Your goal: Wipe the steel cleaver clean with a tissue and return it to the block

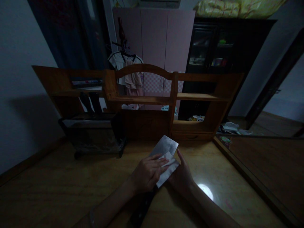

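A cleaver with a broad metal blade and a black handle lies slanted between my hands, its handle toward me. My left hand presses a folded white tissue onto the upper face of the blade. On the other side my right hand supports the blade, thumb up at its edge and fingers mostly hidden beneath it. To the left stands a dark knife holder with black handles sticking out of its top.
A wooden shelf unit stands along the back of the wooden tabletop. A raised wooden edge runs down the right side. Beyond are a pink wardrobe, hanging clothes and a dark cabinet.
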Motion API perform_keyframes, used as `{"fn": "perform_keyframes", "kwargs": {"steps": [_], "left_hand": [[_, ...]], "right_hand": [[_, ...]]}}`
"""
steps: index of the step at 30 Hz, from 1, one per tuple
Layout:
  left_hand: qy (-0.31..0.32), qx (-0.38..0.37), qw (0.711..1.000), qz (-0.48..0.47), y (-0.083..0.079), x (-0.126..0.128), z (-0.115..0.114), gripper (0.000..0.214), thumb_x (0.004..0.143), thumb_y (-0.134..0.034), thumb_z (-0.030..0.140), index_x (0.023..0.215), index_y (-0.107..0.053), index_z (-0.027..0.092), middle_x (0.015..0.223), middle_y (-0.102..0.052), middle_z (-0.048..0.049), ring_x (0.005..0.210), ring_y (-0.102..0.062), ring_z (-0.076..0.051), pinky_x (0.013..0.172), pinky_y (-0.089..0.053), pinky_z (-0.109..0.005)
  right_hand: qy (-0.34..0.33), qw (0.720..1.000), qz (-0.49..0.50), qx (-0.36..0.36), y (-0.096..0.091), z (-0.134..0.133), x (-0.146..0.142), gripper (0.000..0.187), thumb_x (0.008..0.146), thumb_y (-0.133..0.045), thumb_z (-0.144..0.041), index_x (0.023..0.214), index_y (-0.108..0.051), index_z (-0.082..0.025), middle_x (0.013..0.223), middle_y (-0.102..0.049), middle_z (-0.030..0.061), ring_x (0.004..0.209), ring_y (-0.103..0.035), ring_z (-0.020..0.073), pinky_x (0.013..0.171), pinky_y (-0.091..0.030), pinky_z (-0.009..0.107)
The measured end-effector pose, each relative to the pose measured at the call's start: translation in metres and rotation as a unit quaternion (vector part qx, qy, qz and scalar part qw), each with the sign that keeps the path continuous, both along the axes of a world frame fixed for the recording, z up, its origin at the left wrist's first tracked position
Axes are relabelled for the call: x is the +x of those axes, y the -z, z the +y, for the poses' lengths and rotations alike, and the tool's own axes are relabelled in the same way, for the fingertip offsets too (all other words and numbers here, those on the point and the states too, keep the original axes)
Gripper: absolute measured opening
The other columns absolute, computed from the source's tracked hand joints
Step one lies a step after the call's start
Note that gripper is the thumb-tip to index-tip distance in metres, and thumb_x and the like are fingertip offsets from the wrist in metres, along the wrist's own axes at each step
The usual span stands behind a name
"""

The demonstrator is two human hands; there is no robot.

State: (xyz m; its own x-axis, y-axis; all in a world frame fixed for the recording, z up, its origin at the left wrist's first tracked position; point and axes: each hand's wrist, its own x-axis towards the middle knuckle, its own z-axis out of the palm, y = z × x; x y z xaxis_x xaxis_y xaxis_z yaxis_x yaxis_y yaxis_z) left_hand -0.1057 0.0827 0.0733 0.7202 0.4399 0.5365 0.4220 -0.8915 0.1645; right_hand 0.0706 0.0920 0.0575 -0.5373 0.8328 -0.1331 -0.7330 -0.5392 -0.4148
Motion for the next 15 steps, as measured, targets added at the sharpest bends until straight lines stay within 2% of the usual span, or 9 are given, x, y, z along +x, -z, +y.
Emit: {"fn": "perform_keyframes", "kwargs": {"steps": [3, 6, 8, 11, 15], "left_hand": [[-0.058, 0.021, 0.997, -0.048, 0.006, -0.005, 0.004, 0.047, 0.095, -0.029, 0.012, 0.124, -0.065, 0.020, 0.130, -0.063, -0.0054, 0.123, -0.057, -0.017, 0.112, -0.040, -0.041], [-0.126, 0.045, 0.988, -0.080, 0.012, -0.009, 0.009, 0.046, 0.095, -0.030, 0.012, 0.125, -0.064, 0.019, 0.131, -0.062, -0.0065, 0.125, -0.056, -0.019, 0.112, -0.040, -0.043], [-0.147, 0.058, 0.984, -0.088, 0.013, -0.011, 0.012, 0.046, 0.094, -0.030, 0.012, 0.127, -0.062, 0.018, 0.134, -0.060, -0.0070, 0.127, -0.054, -0.019, 0.113, -0.039, -0.044], [-0.140, 0.073, 0.985, -0.076, 0.013, -0.010, 0.013, 0.046, 0.093, -0.033, 0.011, 0.130, -0.059, 0.017, 0.138, -0.057, -0.0068, 0.133, -0.047, -0.020, 0.114, -0.037, -0.045], [-0.079, 0.057, 0.995, -0.021, 0.007, -0.001, 0.006, 0.045, 0.093, -0.035, 0.012, 0.131, -0.057, 0.015, 0.140, -0.055, -0.0070, 0.134, -0.046, -0.019, 0.115, -0.036, -0.042]], "right_hand": [[-0.011, 1.000, -0.017, 0.017, 0.001, 0.001, 0.007, 0.059, 0.094, -0.035, -0.058, 0.115, -0.063, -0.010, 0.092, -0.074, 0.0098, 0.076, -0.068, 0.0202, 0.078, -0.053, 0.036], [0.002, 0.999, -0.043, 0.027, 0.001, 0.002, 0.012, 0.058, 0.093, -0.040, -0.058, 0.122, -0.058, -0.012, 0.097, -0.073, 0.0108, 0.075, -0.068, 0.0210, 0.078, -0.054, 0.039], [0.009, 0.998, -0.049, 0.026, 0.001, 0.002, 0.014, 0.057, 0.093, -0.041, -0.057, 0.123, -0.057, -0.012, 0.101, -0.073, 0.0122, 0.078, -0.069, 0.0220, 0.078, -0.054, 0.039], [0.007, 0.999, -0.031, 0.027, 0.000, 0.002, 0.016, 0.053, 0.094, -0.041, -0.054, 0.121, -0.058, -0.013, 0.102, -0.072, 0.0125, 0.084, -0.070, 0.0226, 0.078, -0.054, 0.038], [0.008, 1.000, -0.009, 0.015, 0.003, 0.003, 0.015, 0.051, 0.094, -0.042, -0.051, 0.119, -0.059, -0.010, 0.099, -0.073, 0.0127, 0.087, -0.070, 0.0230, 0.081, -0.054, 0.038]]}}
